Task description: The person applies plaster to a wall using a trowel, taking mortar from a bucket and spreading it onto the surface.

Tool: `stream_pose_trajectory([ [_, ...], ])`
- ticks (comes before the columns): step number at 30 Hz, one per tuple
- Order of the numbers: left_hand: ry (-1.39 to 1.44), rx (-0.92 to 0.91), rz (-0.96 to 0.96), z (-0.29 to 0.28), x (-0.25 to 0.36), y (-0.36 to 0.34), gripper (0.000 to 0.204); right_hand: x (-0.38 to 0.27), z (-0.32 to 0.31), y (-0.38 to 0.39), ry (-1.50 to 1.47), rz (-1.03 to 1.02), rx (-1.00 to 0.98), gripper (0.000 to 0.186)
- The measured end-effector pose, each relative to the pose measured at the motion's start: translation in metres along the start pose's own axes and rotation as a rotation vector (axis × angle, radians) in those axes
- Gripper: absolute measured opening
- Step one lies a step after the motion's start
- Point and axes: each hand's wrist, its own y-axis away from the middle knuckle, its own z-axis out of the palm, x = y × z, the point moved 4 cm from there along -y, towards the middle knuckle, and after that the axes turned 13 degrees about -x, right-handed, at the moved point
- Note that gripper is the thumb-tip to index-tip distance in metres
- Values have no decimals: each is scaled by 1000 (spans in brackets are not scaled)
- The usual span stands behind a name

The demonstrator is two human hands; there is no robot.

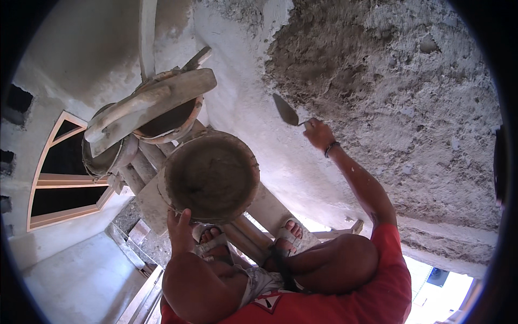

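One trowel [285,109] is held up before the rough, partly plastered wall [377,70], its handle clenched in the closed fingers of the right hand [319,134]; whether the blade touches the wall, I cannot tell. The left hand [181,231] has its fingers apart at the near rim of a mortar bucket [255,171], their grip unclear. That bucket holds grey mortar [213,175]. Two more containers stand behind: an orange-rimmed bucket [197,108], dark inside, and a grey basin [128,151], partly hidden; one wooden float [181,92] lies across both.
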Motion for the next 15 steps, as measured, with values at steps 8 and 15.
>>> stream_pose_trajectory([
  [8, 21, -40, 82, 3, 2, -1, 66, 13, -73, 43, -190, 66, 199, 40],
  [15, -9, -68, 106, -1, 2, -6, 74, 1, -112, 89, -175, 45, 321, 39],
])
